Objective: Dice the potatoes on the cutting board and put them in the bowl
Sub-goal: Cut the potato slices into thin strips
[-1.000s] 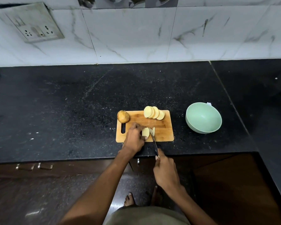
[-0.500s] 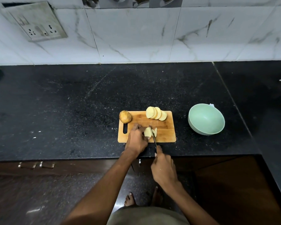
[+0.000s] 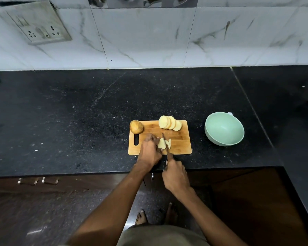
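I observe a wooden cutting board (image 3: 180,139) on a black granite counter (image 3: 78,112). My left hand (image 3: 149,150) lies on the board, its curled fingers pinning a stack of potato slices (image 3: 161,143) at the near middle. My right hand (image 3: 175,173) is wrapped around the handle of a knife (image 3: 164,142), forefinger along the spine; the blade stands against the right face of that stack. Cut strips (image 3: 169,143) lie just right of the blade. A fan of round slices (image 3: 170,123) rests at the board's far edge. An unpeeled potato (image 3: 136,127) sits on the far left corner. The green bowl (image 3: 224,129) stands on the counter to the right of the board, apart from it.
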